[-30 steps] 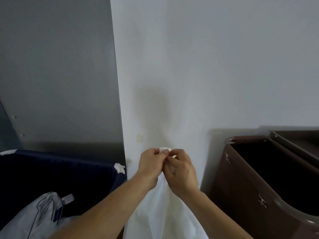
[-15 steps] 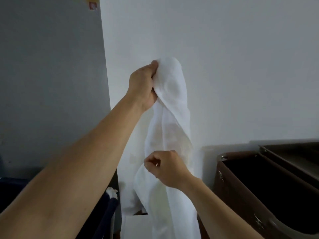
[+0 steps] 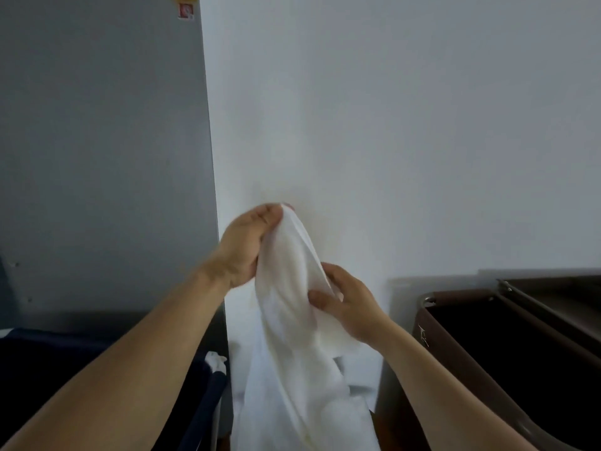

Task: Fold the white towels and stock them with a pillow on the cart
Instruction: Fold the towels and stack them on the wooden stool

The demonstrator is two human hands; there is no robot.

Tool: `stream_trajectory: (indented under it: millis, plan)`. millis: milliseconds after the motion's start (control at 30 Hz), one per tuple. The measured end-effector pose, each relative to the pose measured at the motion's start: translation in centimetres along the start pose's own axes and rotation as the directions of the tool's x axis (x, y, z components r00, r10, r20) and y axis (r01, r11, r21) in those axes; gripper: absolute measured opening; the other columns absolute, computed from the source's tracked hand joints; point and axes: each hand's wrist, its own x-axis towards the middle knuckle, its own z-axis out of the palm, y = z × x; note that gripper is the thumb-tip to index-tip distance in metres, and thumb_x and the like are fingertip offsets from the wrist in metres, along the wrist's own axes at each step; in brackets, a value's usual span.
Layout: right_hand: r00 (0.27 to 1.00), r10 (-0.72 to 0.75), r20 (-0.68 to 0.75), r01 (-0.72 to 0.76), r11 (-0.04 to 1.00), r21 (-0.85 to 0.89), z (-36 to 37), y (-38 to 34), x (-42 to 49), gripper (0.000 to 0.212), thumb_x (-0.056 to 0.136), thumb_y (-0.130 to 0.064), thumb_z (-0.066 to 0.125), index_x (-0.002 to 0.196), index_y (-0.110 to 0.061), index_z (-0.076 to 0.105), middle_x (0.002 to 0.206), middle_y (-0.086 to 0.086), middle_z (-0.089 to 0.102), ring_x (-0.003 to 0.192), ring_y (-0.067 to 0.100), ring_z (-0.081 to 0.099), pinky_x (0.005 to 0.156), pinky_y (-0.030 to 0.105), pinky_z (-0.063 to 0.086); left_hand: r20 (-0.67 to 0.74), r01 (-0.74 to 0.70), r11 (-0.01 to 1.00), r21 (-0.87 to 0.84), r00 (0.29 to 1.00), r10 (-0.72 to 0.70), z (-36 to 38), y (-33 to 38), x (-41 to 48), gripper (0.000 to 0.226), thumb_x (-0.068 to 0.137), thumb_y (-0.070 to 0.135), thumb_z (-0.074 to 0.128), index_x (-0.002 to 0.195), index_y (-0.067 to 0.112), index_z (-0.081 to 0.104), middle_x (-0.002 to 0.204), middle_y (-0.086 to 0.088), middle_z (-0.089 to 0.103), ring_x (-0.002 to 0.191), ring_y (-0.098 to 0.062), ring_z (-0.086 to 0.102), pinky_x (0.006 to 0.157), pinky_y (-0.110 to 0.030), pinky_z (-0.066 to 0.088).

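Note:
A white towel (image 3: 292, 336) hangs bunched in front of me, its lower part trailing out of the bottom of the view. My left hand (image 3: 247, 245) grips its top end, held up against the white wall. My right hand (image 3: 344, 304) pinches the towel's right edge a little lower, thumb on the cloth. No pillow is in view.
A dark brown cart bin (image 3: 461, 336) with an open top stands at the lower right. A dark blue laundry bag (image 3: 65, 362) sits at the lower left, a scrap of white cloth (image 3: 216, 359) on its corner. A grey panel (image 3: 97, 157) adjoins the white wall (image 3: 406, 125).
My left hand has come down from high up with the towel's top end. My right hand has moved up and right along the towel's edge and now pinches it.

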Motion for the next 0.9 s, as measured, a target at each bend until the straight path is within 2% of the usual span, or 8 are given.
stream_trajectory:
  millis: [67, 133, 233, 333, 467, 700, 800, 900]
  plan:
    - [1.000, 0.020, 0.010, -0.020, 0.999, 0.039, 0.1, -0.1, 0.2, 0.025, 0.086, -0.026, 0.075, 0.101, -0.041, 0.062, 0.094, -0.015, 0.069, 0.081, -0.001, 0.064, 0.069, 0.015, 0.049, -0.096, -0.120, 0.988, -0.099, 0.989, 0.111, -0.2, 3.0, 1.2, 0.022, 0.100, 0.024, 0.050, 0.096, 0.017, 0.072, 0.083, -0.002, 0.071, 0.077, -0.016, 0.065, 0.069, -0.031, 0.056]
    - [0.997, -0.001, -0.080, -0.005, 0.997, -0.076, -0.2, -0.1, 0.6, 0.023, 0.085, -0.025, 0.073, 0.095, -0.042, 0.061, 0.087, -0.015, 0.067, 0.077, 0.004, 0.062, 0.065, 0.014, 0.048, -0.238, -0.271, 0.963, -0.004, 0.935, 0.263, -0.7, 5.5, 2.7, 0.021, 0.102, 0.023, 0.051, 0.094, 0.018, 0.069, 0.083, 0.002, 0.069, 0.076, -0.012, 0.065, 0.069, -0.029, 0.056]
    - [0.973, -0.045, -0.224, -0.008, 0.973, -0.230, -1.1, 0.8, 0.7, 0.044, 0.089, -0.021, 0.065, 0.126, -0.041, 0.053, 0.094, -0.022, 0.063, 0.087, 0.012, 0.063, 0.078, 0.029, 0.052, -0.372, -0.343, 0.906, 0.249, 0.830, 0.417, -2.1, 6.1, 3.9, 0.018, 0.103, 0.023, 0.049, 0.092, 0.019, 0.063, 0.083, 0.005, 0.062, 0.075, -0.007, 0.057, 0.070, -0.022, 0.051]
    - [0.975, -0.147, -0.165, 0.094, 0.952, -0.292, -1.9, 2.5, -0.1, 0.058, 0.091, -0.023, 0.066, 0.137, -0.047, 0.040, 0.111, -0.025, 0.056, 0.086, 0.007, 0.063, 0.079, 0.026, 0.054, -0.444, -0.314, 0.911, 0.267, 0.799, 0.405, -3.4, 4.4, 3.7, 0.022, 0.103, 0.022, 0.049, 0.085, 0.019, 0.059, 0.076, 0.006, 0.055, 0.068, -0.005, 0.051, 0.062, -0.016, 0.045]
    - [0.991, -0.103, 0.081, 0.130, 0.851, -0.509, -1.1, 4.9, -1.0, 0.029, 0.090, -0.035, 0.067, 0.119, -0.035, 0.063, 0.108, -0.024, 0.058, 0.094, -0.001, 0.057, 0.089, 0.021, 0.046, -0.433, -0.303, 0.934, 0.190, 0.828, 0.356, -3.1, 3.1, 3.2, 0.022, 0.103, 0.022, 0.049, 0.085, 0.022, 0.062, 0.082, 0.007, 0.060, 0.075, -0.004, 0.056, 0.070, -0.020, 0.047]
    - [0.976, -0.144, 0.162, 0.200, 0.887, -0.417, 1.2, 6.8, -2.3, 0.048, 0.090, -0.045, 0.066, 0.126, -0.062, 0.039, 0.116, -0.039, 0.042, 0.100, -0.011, 0.049, 0.097, 0.017, 0.044, -0.349, -0.345, 0.930, 0.125, 0.863, 0.366, -1.9, 5.2, 2.3, 0.019, 0.102, 0.023, 0.051, 0.092, 0.018, 0.066, 0.087, 0.004, 0.066, 0.081, -0.006, 0.063, 0.073, -0.022, 0.054]
    - [0.948, -0.316, 0.046, 0.296, 0.815, -0.497, 1.9, 7.5, -2.4, 0.051, 0.093, -0.046, 0.061, 0.138, -0.052, 0.040, 0.128, -0.022, 0.051, 0.095, 0.004, 0.060, 0.087, 0.022, 0.054, -0.335, -0.347, 0.926, 0.149, 0.863, 0.377, -1.7, 5.3, 2.0, 0.018, 0.102, 0.023, 0.051, 0.095, 0.017, 0.067, 0.088, 0.005, 0.067, 0.078, -0.003, 0.064, 0.070, -0.019, 0.053]
    - [0.839, -0.543, -0.027, 0.438, 0.705, -0.558, 1.9, 8.1, -2.5, 0.045, 0.094, -0.042, 0.059, 0.137, -0.041, 0.045, 0.126, -0.007, 0.057, 0.083, 0.014, 0.067, 0.067, 0.028, 0.061, -0.369, -0.348, 0.928, 0.135, 0.852, 0.373, -2.3, 5.4, 2.0, 0.018, 0.102, 0.023, 0.051, 0.096, 0.016, 0.066, 0.088, 0.003, 0.066, 0.077, -0.003, 0.064, 0.069, -0.019, 0.053]
